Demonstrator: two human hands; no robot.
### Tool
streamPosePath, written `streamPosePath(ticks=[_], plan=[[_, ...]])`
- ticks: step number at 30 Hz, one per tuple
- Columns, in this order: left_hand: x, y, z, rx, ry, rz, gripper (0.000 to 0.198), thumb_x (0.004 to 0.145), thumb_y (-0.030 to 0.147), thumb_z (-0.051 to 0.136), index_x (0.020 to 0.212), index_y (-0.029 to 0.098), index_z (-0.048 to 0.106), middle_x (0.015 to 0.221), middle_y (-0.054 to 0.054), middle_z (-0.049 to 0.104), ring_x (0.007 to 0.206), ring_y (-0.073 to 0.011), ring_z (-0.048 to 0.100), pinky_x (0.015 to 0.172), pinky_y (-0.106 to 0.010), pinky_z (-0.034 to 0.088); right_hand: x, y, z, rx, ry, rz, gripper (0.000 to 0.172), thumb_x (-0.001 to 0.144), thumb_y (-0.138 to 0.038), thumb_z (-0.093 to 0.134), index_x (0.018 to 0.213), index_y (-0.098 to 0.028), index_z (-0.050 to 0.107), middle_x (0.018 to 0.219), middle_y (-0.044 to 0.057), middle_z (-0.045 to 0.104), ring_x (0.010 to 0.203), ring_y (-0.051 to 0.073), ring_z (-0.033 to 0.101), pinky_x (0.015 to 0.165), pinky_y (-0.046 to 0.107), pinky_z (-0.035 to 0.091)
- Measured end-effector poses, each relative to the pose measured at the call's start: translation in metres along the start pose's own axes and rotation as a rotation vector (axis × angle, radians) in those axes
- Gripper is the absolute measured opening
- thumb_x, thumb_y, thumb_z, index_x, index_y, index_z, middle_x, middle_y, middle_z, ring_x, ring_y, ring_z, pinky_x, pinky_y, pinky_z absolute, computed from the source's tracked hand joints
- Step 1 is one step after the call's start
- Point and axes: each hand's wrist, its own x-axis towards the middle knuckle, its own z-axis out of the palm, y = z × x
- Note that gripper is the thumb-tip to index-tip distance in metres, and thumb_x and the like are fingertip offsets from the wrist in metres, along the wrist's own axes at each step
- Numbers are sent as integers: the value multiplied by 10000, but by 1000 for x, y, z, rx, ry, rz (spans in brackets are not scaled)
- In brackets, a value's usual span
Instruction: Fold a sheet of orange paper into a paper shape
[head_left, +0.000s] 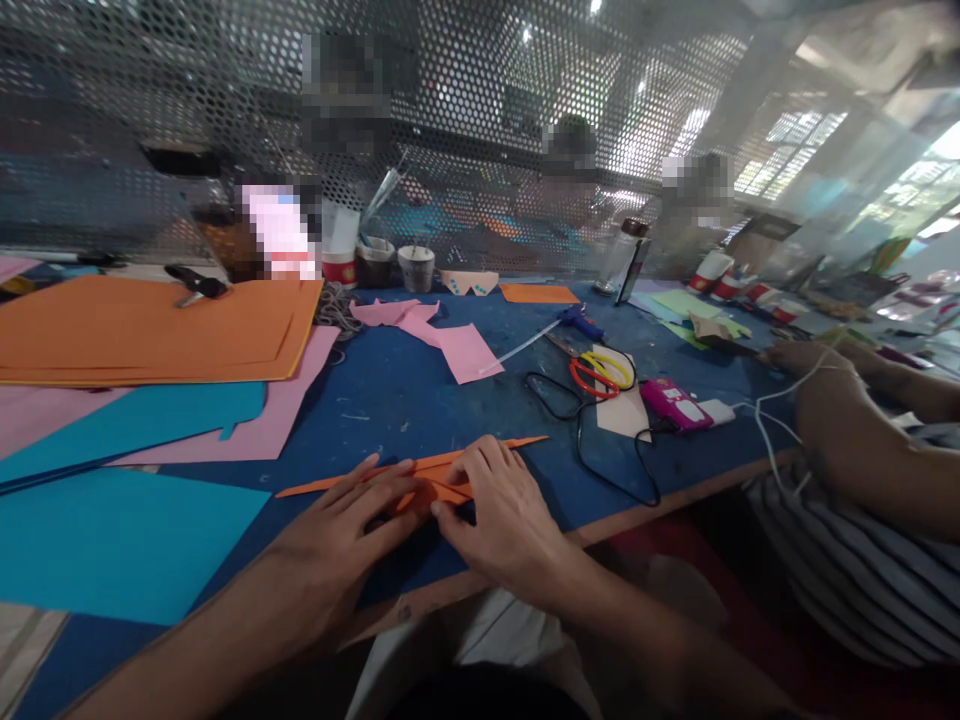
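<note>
A long, narrow folded piece of orange paper [442,470] lies on the blue table [397,390] near its front edge. My left hand [349,525] rests flat on its left half with the fingers stretched out. My right hand [499,510] presses on its right half, fingers spread over the fold and thumb tip touching the paper's lower edge. Both pointed ends of the paper stick out past my hands.
Orange sheets [150,330], pink sheets [247,420] and teal sheets [112,540] lie at the left. Pink scraps [450,340], scissors with red and yellow handles [600,372], a black cable [600,440] and a pink device [679,403] lie ahead. Another person's arm [855,440] is at the right.
</note>
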Motion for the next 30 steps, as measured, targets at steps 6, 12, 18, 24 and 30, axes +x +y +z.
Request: streamPosePath(ticks=[6,12,18,24,30], plan=[[-4,-2,-1,22,-47,2,713,864,107,584,1564,220,504,1540,-138,610,1485,-318,516,1270,-591,357,-1,1,-3,41,-21,-13,105,924,-191,596,1011,-221,545,1132,80,630,1077,254,590,945,449,516],[-13,-8,3,1,-18,24,666,939,215,650,1584,255,490,1579,-93,586,1473,-271,537,1339,-531,207,-2,4,-6,97,-35,-22,162,883,-101,552,987,-222,521,1114,75,621,1061,242,581,940,433,504],[-4,-2,-15,-70,-25,-19,574,987,224,610,1550,316,537,1561,-45,607,1440,-264,577,1255,-507,419,-2,8,-11,163,-31,-48,240,842,-27,501,973,-229,503,1088,61,615,1042,224,577,923,400,494],[1,-3,-23,-67,-10,-5,476,1015,233,554,1486,279,610,1539,-46,620,1395,-264,622,1146,-464,549,-1,15,-10,216,-21,-70,315,793,29,466,968,-231,502,1052,47,613,1019,207,581,927,375,500],[-2,-11,-20,-196,-13,-24,579,986,112,487,1497,367,588,1572,21,580,1440,-220,574,1220,-477,461,-2,17,-11,243,-21,-82,335,791,37,450,979,-233,514,1055,47,614,1016,203,589,927,366,508]])
